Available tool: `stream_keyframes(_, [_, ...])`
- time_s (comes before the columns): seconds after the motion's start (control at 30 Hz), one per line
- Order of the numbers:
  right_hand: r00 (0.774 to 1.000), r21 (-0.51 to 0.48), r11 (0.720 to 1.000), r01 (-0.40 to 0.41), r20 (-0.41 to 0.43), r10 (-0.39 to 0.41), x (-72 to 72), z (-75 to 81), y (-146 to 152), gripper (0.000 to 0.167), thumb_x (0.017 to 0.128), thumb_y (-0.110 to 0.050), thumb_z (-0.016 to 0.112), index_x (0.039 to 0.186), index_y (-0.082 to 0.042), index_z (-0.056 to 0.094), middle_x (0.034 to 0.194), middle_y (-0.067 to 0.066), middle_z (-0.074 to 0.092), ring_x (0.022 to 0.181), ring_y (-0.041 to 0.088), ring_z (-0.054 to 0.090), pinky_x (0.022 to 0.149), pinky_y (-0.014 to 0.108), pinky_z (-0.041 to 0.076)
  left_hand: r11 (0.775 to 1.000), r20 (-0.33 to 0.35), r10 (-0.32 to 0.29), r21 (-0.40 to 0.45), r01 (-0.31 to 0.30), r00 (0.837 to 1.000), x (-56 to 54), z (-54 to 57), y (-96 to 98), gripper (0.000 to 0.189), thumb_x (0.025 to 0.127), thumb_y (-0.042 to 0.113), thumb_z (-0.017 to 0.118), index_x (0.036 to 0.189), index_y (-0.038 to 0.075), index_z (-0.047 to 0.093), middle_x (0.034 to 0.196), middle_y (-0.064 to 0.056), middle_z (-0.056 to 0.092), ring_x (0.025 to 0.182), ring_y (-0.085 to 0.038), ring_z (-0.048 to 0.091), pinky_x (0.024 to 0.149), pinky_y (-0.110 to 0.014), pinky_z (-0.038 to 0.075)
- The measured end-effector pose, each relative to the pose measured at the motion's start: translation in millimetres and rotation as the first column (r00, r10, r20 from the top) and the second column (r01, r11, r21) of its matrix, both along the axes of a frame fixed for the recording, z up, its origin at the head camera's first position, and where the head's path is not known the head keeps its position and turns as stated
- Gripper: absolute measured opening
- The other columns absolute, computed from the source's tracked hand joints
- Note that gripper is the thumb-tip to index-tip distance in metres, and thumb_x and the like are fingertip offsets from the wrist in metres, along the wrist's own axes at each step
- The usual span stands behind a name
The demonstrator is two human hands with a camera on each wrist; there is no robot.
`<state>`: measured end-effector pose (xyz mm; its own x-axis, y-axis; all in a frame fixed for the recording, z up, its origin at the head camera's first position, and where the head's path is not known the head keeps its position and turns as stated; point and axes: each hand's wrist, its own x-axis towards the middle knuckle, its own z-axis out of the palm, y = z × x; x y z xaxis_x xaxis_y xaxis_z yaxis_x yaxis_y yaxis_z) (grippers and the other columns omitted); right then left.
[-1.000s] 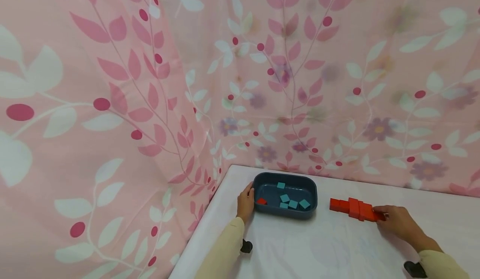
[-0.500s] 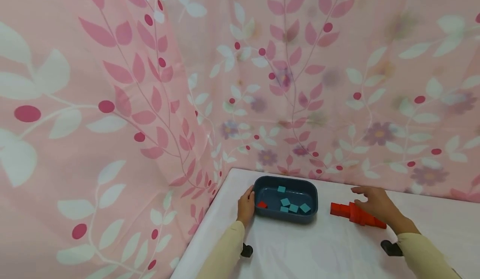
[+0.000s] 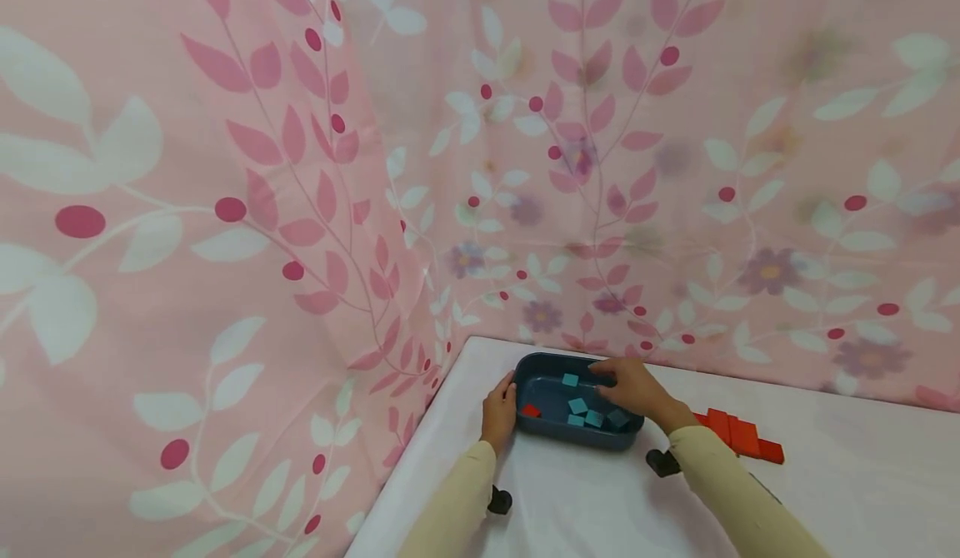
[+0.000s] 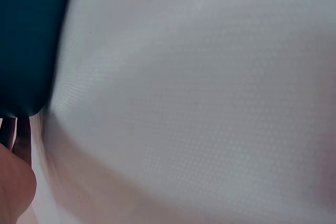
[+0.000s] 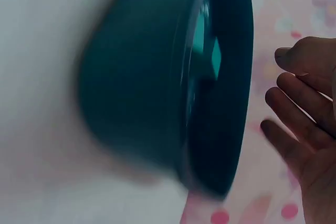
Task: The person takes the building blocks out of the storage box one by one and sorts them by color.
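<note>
A dark blue plastic tub stands on the white-covered table, holding several small teal blocks and a red block. At the tub's left end my left hand holds it by the wall and rim. My right hand is over the tub's right end, fingers apart and loosely bent, with nothing between them in the right wrist view. Right of the tub lies a row of red blocks, partly hidden behind my right forearm. In the left wrist view, left fingers touch the tub's end.
White cloth covers the table. A pink floral curtain hangs close behind the table and along its left side. Small black wrist devices sit under both forearms.
My right hand has left the row of red blocks and moved left over the tub. The left hand stays at the tub's end. The blocks look unmoved.
</note>
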<state>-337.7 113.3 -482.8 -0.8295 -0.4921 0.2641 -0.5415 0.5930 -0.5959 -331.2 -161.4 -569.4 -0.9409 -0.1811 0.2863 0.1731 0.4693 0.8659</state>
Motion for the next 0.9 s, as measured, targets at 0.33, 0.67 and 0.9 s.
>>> stream_keyframes(0.33, [0.989,-0.028,0.991,-0.131,-0.080,0.128,3.6,-12.7,-81,0.036,0.083,-0.008,0.075,0.118,0.000,0.069,0.114,0.012,0.069,0.107,0.026,0.065,0.088,0.043,0.054,1.000,0.009,0.000,0.017,0.000,1.000,0.4,0.8,-1.6,0.036,0.102,0.014,0.050,0.136,0.003,0.057,0.133,-0.012,0.060,0.124,-0.028,0.055,0.105,-0.047,0.041])
stream_keyframes(0.67, [0.994,-0.030,0.994,-0.106,-0.014,0.106,-2.2,-32.8,-110,0.032,0.079,-0.006,0.078,0.109,0.004,0.072,0.103,0.014,0.072,0.095,0.029,0.067,0.081,0.046,0.056,1.000,-0.001,0.018,0.020,-0.018,1.000,-4.9,-2.2,-2.1,0.035,0.102,0.014,0.050,0.134,0.005,0.060,0.131,-0.012,0.061,0.123,-0.027,0.056,0.103,-0.047,0.042])
stream_keyframes(0.9, [0.998,-0.033,0.998,-0.048,0.048,0.050,-5.6,-40.2,-113,0.029,0.075,-0.006,0.082,0.101,0.004,0.073,0.091,0.010,0.072,0.084,0.023,0.068,0.075,0.041,0.057,1.000,0.003,0.014,0.025,-0.014,1.000,-3.7,-3.2,1.4,0.035,0.102,0.012,0.050,0.134,0.003,0.059,0.131,-0.012,0.060,0.123,-0.026,0.056,0.103,-0.046,0.043])
